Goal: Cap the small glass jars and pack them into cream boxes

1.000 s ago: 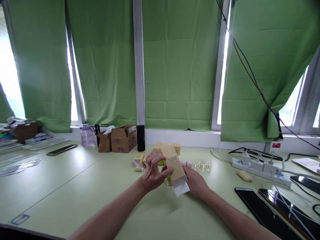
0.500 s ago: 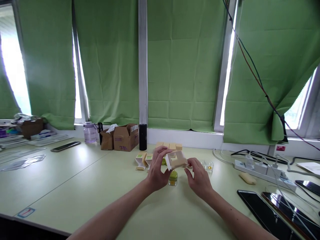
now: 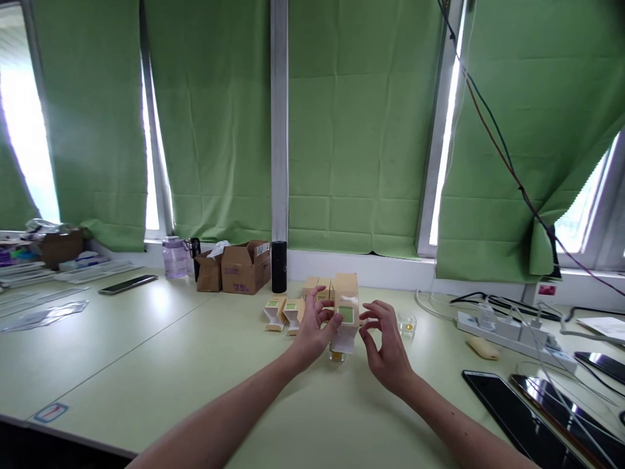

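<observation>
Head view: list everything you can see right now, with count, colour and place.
Small carton: one, tan with green label, upright, held at desk centre.
Small jar: one, yellow contents, under the held carton.
Folded cartons: two, tan with green labels, left of the hands.
Carton row: tan, count unclear, behind the hands.
Clear cup: one, right of the hands.
Cardboard boxes: two, brown, by the sill.
Black cylinder: one, beside the boxes.
Water bottle: one, pale purple, far left.
Power strip: one, white, right.
Phones: dark, right edge.
Curtains: green, over the windows.
Left hand: fingers on the carton.
Right hand: open, beside the carton.
</observation>
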Demonstrator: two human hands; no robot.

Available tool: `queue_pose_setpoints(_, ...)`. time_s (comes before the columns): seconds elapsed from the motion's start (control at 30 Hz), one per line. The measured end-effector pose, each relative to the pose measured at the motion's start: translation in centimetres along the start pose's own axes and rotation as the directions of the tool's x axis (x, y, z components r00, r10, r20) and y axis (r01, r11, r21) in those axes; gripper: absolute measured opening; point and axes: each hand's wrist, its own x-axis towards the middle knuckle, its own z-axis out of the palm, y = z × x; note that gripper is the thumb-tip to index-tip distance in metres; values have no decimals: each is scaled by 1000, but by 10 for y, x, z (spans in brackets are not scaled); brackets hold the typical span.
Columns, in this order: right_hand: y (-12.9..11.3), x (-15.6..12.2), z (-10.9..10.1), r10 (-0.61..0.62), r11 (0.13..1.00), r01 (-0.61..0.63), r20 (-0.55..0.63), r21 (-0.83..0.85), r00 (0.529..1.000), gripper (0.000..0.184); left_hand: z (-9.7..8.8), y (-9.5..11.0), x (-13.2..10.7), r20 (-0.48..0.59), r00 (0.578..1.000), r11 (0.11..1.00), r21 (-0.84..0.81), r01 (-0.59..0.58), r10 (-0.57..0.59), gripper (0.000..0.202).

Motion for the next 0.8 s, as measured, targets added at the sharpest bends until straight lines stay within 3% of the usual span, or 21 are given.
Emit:
queue_pose_setpoints(0.23, -5, -2, 1, 85, 990, -96, 108, 99, 991, 41, 3, -2, 1, 12, 1000, 1000, -8, 24, -24, 68)
queue_pose_setpoints(0.57, -8, 2, 2, 169, 958, -186, 95, 218, 981, 38, 2, -5, -3, 3, 999, 989, 144, -40, 40, 50)
queue_pose_setpoints(0.8, -7, 4, 0, 216, 945, -224, 62, 238, 974, 37, -4, 0, -7, 103, 989, 969, 212, -126, 106, 44)
